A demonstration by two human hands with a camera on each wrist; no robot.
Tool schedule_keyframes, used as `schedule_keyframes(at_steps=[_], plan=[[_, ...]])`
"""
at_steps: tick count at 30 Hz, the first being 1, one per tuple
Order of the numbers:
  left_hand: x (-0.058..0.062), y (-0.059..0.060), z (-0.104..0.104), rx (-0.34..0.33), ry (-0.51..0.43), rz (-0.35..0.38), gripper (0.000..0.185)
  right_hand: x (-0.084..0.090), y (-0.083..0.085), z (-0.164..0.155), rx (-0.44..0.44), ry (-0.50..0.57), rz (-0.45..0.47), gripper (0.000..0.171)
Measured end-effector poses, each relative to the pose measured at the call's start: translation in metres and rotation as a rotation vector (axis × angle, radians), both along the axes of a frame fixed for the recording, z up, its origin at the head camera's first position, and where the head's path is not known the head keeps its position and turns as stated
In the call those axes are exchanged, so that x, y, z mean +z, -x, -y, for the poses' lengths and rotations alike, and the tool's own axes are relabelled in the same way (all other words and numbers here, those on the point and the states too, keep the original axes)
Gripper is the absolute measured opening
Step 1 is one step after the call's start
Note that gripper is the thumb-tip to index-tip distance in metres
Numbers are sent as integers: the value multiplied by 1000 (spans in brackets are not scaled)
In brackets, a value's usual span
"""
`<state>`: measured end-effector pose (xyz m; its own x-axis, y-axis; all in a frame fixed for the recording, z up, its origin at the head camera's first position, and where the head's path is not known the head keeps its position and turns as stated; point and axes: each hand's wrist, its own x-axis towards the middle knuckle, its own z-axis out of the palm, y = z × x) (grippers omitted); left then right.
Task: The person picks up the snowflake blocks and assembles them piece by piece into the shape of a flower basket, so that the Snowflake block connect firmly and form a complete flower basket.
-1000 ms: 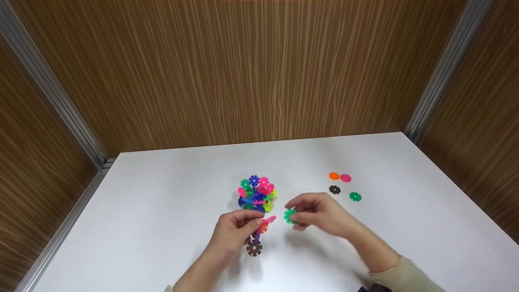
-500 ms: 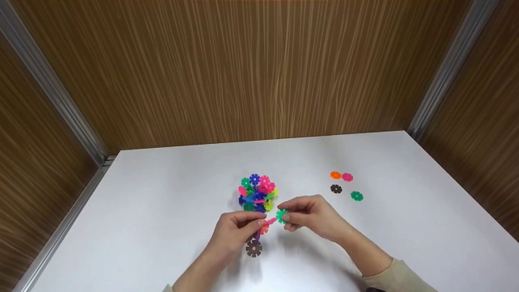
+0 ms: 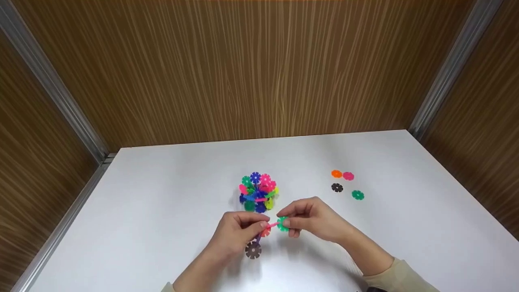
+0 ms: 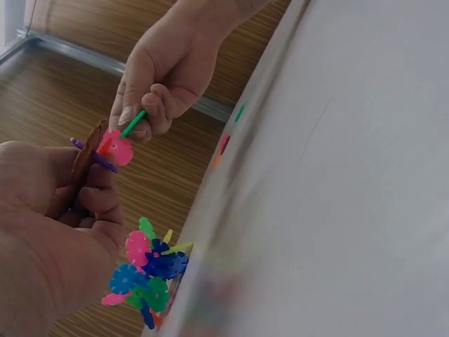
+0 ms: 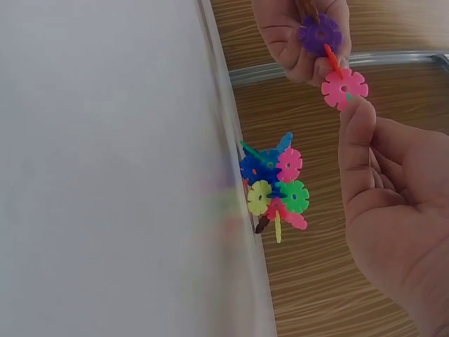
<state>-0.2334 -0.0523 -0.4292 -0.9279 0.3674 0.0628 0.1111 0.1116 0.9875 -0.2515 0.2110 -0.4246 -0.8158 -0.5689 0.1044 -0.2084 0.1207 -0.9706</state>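
My left hand [image 3: 233,237] pinches a short chain of notched plastic snowflake discs. In it are a brown disc [image 3: 253,254], a purple disc [image 5: 312,38], a red-orange disc [image 3: 265,232] and a pink disc [image 5: 358,84] at the far end. Between thumb and fingers, my right hand [image 3: 320,221] pinches a green disc [image 4: 132,123], whose edge meets the rim of the pink disc. Both hands are close together above the table's front half. Just beyond them stands a round, multicoloured cluster of joined discs [image 3: 259,194].
On the white table [image 3: 162,194], to the right, lie several loose discs: an orange disc [image 3: 336,174], a pink one touching or beside it, a dark brown disc [image 3: 337,187] and a green disc [image 3: 358,195]. Wood-grain panels [image 3: 259,73] enclose the back and sides.
My right hand has moved left with the green disc until it meets the pink disc on the chain. My left hand has kept its grip and barely moved.
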Motion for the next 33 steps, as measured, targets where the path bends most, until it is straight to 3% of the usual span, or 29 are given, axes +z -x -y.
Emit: schedule_keyframes(at_steps=[5,9,15,18,23,26,29,33], plan=[[2,0,0,-36,34,14,17,0,-1,0,45,-34,-20,22],[2,0,0,-48,38,49,16,-1,0,1,59,-57,18,25],[0,-2,-1,-74,-40,102,18,-3,0,3,33,1,95,27],[-1,-2,-2,-98,-52,156,19,-3,-1,4,53,9,79,25],[-1,-2,-1,-119,-12,177,17,0,-1,3,58,2,58,28],[1,-1,0,-76,11,181,17,3,8,-14,-32,-39,3,30],[2,0,1,-17,12,185,16,2,24,-48,-225,-99,-69,31],[1,2,1,17,-28,207,15,-3,47,-97,-488,-185,-84,33]])
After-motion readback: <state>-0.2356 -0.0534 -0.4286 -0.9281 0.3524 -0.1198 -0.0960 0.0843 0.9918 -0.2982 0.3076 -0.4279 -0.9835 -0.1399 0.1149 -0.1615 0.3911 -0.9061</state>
